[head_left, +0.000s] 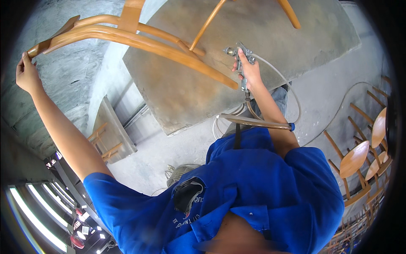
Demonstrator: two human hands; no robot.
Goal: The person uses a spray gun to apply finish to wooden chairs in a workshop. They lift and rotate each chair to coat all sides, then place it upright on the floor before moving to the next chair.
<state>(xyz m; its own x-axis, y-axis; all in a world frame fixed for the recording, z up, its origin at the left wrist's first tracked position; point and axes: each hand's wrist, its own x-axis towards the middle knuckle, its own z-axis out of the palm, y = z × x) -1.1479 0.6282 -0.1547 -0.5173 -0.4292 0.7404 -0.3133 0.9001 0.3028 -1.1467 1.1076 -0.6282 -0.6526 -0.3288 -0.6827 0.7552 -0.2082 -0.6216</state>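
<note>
A varnished wooden chair frame [127, 37] lies tipped over a broad, stained board [182, 101], its long curved member sloping down to the right. At the far left, my left hand [29, 76] is closed on the end of the chair frame, thumb and fingers pinching its tip. My right hand [251, 74] wraps round a metal spray gun [231, 51], whose nozzle points left toward the chair legs. A pale hose [299, 101] curves from the gun. Below its handle, a brownish tube with a blue end [292, 126] lies across my right forearm.
Several wooden chairs with oval backs [355, 158] crowd the right side. On the left, another wooden piece [101, 137] stands by a leaning panel [116, 127]. A round metal container [182, 173] sits on the floor near my body. A thin hose [334, 116] trails along the floor.
</note>
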